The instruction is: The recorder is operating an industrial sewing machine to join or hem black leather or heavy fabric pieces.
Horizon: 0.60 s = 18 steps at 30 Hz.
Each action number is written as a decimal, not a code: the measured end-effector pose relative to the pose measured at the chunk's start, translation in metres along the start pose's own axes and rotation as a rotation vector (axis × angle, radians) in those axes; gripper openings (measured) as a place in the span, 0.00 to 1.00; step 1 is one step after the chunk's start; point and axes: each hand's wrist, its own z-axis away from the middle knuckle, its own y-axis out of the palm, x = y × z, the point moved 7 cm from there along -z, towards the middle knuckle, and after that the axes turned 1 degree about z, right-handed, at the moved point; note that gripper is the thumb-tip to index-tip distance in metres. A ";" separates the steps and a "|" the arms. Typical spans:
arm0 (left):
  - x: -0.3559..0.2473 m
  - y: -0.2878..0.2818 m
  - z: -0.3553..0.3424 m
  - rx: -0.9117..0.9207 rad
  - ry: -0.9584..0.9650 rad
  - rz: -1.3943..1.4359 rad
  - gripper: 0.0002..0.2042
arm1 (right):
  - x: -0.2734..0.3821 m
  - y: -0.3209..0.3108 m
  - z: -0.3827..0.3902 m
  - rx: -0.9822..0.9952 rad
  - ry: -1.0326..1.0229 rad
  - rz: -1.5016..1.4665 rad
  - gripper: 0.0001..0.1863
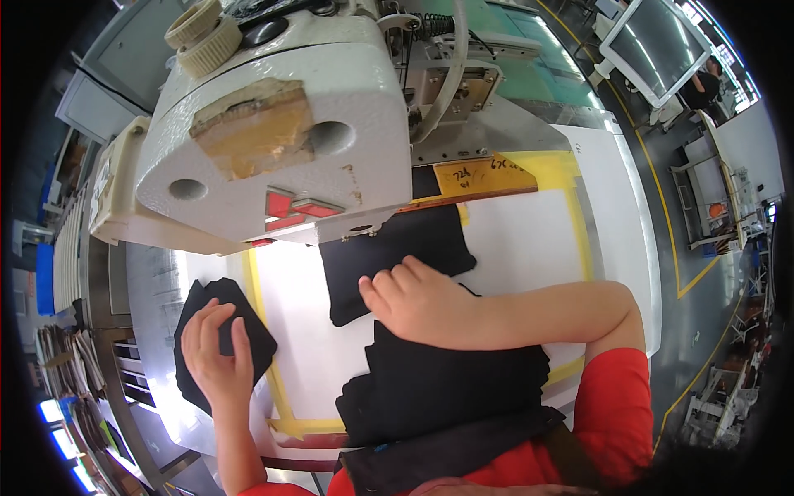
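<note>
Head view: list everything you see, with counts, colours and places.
Sewing machine head: one, white, upper left
Plate: one, yellow, upper centre
Worktable: one, white, centre
Tape strips: several, yellow, on worktable
Fabric panel: one visible, black, centre
Left fabric: layers unclear, black, lower left
Fabric pile: one, black, lower centre
Monitor: one, white, upper right
Co-worker: one, dark clothing, upper right
Background clutter: uncountable, mixed, edges
Left hand: one, bare, over left fabric
Right hand: one, bare, over fabric panel
Sleeves: two, red, lower edge

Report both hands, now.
Left hand: open, loosely bent over black angular fabric.
Right hand: curled over black roughly rectangular fabric; whether it grips cannot be told.
</note>
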 end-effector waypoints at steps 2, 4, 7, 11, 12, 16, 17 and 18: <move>0.045 -0.014 0.016 0.044 -0.152 -0.073 0.10 | -0.010 -0.008 -0.007 -0.123 0.064 -0.087 0.20; 0.071 -0.020 0.015 0.064 -0.211 -0.079 0.12 | -0.014 -0.013 -0.001 -0.125 0.111 -0.048 0.22; 0.104 -0.043 0.021 0.148 -0.306 -0.051 0.15 | -0.009 -0.029 0.005 -0.041 0.166 -0.105 0.20; 0.095 -0.033 0.026 0.213 -0.346 0.110 0.19 | -0.021 -0.037 0.016 -0.087 0.221 -0.239 0.20; 0.092 -0.030 0.024 0.224 -0.297 0.160 0.20 | -0.026 -0.041 0.018 -0.063 0.273 -0.358 0.20; 0.110 -0.013 0.013 0.205 -0.276 0.165 0.21 | -0.068 -0.105 0.050 -0.243 0.690 -0.391 0.10; 0.114 -0.008 0.011 0.207 -0.297 0.228 0.20 | -0.081 -0.118 0.077 -0.259 0.877 -0.338 0.10; 0.118 -0.005 0.011 0.229 -0.315 0.207 0.20 | -0.098 -0.119 0.108 -0.269 0.982 -0.292 0.09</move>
